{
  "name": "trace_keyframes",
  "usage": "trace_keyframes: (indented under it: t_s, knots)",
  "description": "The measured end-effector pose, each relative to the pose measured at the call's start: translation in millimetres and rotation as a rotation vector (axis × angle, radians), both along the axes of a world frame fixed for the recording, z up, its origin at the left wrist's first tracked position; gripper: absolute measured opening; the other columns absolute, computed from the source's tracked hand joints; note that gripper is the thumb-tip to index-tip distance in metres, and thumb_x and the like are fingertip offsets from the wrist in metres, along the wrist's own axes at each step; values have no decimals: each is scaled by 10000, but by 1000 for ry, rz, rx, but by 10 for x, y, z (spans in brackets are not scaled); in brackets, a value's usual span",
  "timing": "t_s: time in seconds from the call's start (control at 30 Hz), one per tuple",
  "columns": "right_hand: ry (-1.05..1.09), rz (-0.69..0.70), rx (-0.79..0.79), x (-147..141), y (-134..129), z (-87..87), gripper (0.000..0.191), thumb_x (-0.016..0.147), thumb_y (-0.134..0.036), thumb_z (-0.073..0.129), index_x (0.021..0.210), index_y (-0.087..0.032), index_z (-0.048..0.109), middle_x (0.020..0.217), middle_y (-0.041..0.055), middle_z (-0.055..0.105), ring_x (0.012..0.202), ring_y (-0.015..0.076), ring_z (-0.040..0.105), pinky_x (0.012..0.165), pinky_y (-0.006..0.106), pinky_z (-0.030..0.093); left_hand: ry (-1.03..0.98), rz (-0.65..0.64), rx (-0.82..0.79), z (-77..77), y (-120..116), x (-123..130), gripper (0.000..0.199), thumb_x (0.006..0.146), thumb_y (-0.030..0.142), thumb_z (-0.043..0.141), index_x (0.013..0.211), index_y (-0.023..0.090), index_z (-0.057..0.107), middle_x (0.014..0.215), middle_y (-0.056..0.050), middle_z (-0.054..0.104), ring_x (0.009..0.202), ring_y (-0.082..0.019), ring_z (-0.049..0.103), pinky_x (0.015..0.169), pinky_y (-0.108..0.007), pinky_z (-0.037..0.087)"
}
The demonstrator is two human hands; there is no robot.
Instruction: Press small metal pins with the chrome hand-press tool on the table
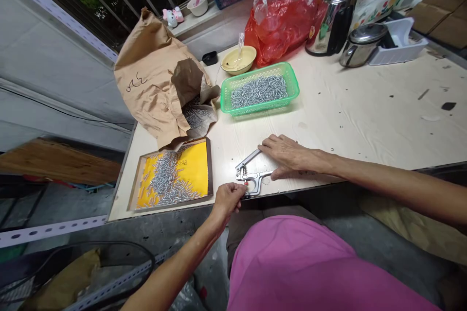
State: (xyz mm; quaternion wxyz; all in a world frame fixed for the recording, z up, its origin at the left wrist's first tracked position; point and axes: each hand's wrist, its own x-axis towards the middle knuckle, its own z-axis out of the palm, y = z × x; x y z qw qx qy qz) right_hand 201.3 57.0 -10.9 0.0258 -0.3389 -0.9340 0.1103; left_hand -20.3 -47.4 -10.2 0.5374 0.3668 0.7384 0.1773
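A silver hand press with a long lever, a coil spring and a curved frame lies at the table's front edge. My right hand grips it from the right, fingers over the raised lever's end and thumb by the lower handle. At its jaw, beside a small red part, my left hand is pinched closed; what lies between the fingertips is hidden. Left of that hand, small metal pins are heaped in a shallow tray lined with yellow. Behind the press, a green basket holds many similar metal pieces.
An open brown paper bag with metal pieces spilling at its mouth leans behind the tray. Along the back stand a yellow bowl, a red plastic bag, a kettle and a lidded metal pot. Small scraps dot the right side.
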Motion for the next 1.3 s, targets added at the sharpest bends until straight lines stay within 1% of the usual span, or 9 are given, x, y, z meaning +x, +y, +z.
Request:
trace_keyframes:
  t_s: [0.27,0.37,0.43,0.6,0.73,0.8,1.0,1.17,1.3]
  knots:
    - [20,-15,-25,53,-141,135,502,693,-481,735,1016,-135,568,1020,127,573,927,261,474,773,354,338,19,-34,0,33,-5,4,317,713,441,674,722,131,609,412,75,428,339,-61,370,329,-174,314]
    - [77,-3,-37,89,-191,121,420,752,-439,702,1012,-139,568,1005,121,568,917,248,470,771,344,335,36,-62,0,74,-26,-10,307,782,443,594,719,143,582,433,67,430,351,-74,384,353,-194,346]
    - [95,-3,-51,102,-221,111,361,781,-396,687,997,-131,569,1004,121,561,907,235,465,774,335,335,126,-112,93,119,-49,-14,300,831,426,535,732,147,585,485,42,474,398,-93,437,400,-212,384]
    - [64,-35,-64,75,-262,133,342,784,-360,693,1000,-119,579,1005,126,558,902,236,466,775,334,347,445,-442,626,186,-30,86,190,869,298,539,957,159,633,934,-69,623,832,-167,597,752,-289,492]
    - [32,-50,-79,38,-280,157,403,779,-375,694,1051,-101,576,1022,138,561,949,257,475,799,353,366,548,-804,786,111,169,279,438,825,249,618,1237,164,496,1295,-134,507,1184,-265,472,975,-415,431]
    - [28,-58,-76,47,-287,137,439,778,-386,690,1078,-89,567,1030,146,561,961,265,477,815,366,377,595,-933,795,72,296,363,581,795,235,653,1316,163,406,1376,-155,437,1244,-291,420,1007,-454,409]
    - [27,-109,-57,196,-314,-43,749,625,-439,788,1218,-98,483,1143,164,529,1019,306,466,861,430,399,724,-1131,758,72,535,437,685,758,293,699,1331,140,356,1231,-142,522,1105,-291,485,893,-437,474]
    - [68,-153,-93,256,-347,-58,647,669,-350,766,1200,-106,489,1124,157,518,1006,286,466,846,414,415,764,-1200,753,132,608,479,726,732,409,718,1319,149,379,1152,-119,532,1034,-282,489,841,-418,480]
    - [80,-169,-108,272,-326,-4,651,641,-387,791,1165,-114,517,1091,143,521,990,282,464,850,427,412,766,-1258,745,173,672,502,679,747,435,698,1299,166,408,1074,-98,534,985,-270,491,819,-410,475]
